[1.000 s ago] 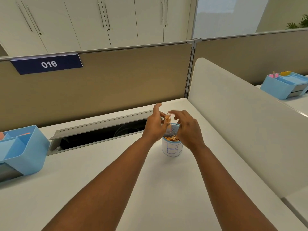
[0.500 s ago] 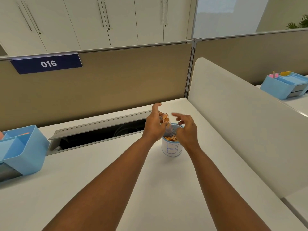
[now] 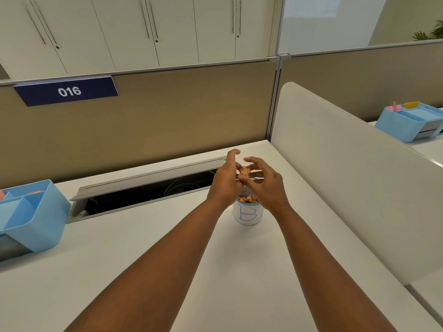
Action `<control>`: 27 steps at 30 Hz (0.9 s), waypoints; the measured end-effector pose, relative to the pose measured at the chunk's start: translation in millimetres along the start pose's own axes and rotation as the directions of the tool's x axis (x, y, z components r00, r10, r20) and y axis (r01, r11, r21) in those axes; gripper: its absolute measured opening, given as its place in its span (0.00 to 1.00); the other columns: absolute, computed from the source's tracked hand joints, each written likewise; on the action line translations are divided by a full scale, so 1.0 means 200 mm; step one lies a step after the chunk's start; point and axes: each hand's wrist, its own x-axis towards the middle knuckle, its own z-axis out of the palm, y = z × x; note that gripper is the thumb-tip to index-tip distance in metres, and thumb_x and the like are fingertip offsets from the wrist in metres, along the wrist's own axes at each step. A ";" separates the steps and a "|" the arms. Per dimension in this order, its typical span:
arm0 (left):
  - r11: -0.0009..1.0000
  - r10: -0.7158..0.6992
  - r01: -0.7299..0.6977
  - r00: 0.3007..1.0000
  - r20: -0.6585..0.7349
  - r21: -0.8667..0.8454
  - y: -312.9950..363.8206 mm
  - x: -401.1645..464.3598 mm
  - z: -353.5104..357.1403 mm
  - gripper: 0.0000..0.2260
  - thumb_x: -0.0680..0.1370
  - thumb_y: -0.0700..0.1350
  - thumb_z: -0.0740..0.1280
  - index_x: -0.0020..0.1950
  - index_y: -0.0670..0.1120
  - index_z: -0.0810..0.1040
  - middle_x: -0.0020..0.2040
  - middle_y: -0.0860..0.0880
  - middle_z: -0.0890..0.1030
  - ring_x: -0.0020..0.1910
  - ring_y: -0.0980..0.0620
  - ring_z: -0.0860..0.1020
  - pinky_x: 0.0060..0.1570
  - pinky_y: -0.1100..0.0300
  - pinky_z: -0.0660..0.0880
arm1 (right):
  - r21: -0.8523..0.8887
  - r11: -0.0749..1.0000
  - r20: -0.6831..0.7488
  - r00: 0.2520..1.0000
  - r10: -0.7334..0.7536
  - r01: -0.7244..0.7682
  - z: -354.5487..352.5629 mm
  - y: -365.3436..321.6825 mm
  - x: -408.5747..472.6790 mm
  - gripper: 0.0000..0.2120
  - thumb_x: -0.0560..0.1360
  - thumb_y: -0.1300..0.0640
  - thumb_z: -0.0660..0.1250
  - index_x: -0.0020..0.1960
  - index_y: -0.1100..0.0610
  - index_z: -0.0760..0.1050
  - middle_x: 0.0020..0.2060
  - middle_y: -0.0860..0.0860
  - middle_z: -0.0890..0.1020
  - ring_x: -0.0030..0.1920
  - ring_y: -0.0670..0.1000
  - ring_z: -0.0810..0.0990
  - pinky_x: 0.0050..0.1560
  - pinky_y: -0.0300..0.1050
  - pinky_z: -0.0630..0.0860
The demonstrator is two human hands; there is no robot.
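The left hand (image 3: 225,182) pinches a small clear packet (image 3: 245,172) of orange bits just above the white cup (image 3: 247,215) marked B, far right on the bench (image 3: 119,259); the right hand (image 3: 268,185) grips the packet's lower end with curled fingers

A small clear container (image 3: 245,172) with orange bits inside is being pinched between the left hand (image 3: 225,183) and the right hand (image 3: 268,188), just above the white cup (image 3: 247,215). This cup is standing upright on the surface (image 3: 167,236), showing a blue letter B, and is holding orange pieces (image 3: 248,200) near its rim.
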 end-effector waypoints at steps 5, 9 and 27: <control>0.998 -0.025 0.026 1.000 0.010 -0.063 0.01 -0.01 -0.01 0.30 0.71 0.39 0.70 0.68 0.49 0.59 0.56 0.42 0.77 0.53 0.45 0.79 0.50 0.56 0.77 | -0.085 0.993 -0.010 0.996 -0.085 0.084 -0.01 0.01 0.01 0.17 0.74 0.57 0.64 0.61 0.52 0.65 0.46 0.52 0.81 0.42 0.48 0.80 0.41 0.30 0.74; 0.989 -0.096 0.098 0.995 0.023 -0.113 0.00 -0.01 -0.03 0.31 0.69 0.38 0.72 0.67 0.48 0.61 0.62 0.41 0.74 0.59 0.44 0.76 0.52 0.56 0.75 | -0.058 0.995 -0.129 0.987 -0.090 0.083 -0.01 0.02 0.00 0.13 0.74 0.57 0.64 0.56 0.54 0.66 0.44 0.48 0.79 0.39 0.47 0.79 0.40 0.33 0.76; 0.994 -0.079 0.082 0.996 0.046 -0.073 -0.01 -0.03 -0.02 0.20 0.70 0.39 0.71 0.60 0.44 0.72 0.58 0.42 0.78 0.57 0.46 0.77 0.52 0.58 0.74 | -0.024 0.995 -0.086 0.991 -0.099 0.097 -0.01 0.03 -0.01 0.11 0.72 0.58 0.67 0.53 0.58 0.70 0.43 0.49 0.79 0.40 0.46 0.79 0.37 0.24 0.74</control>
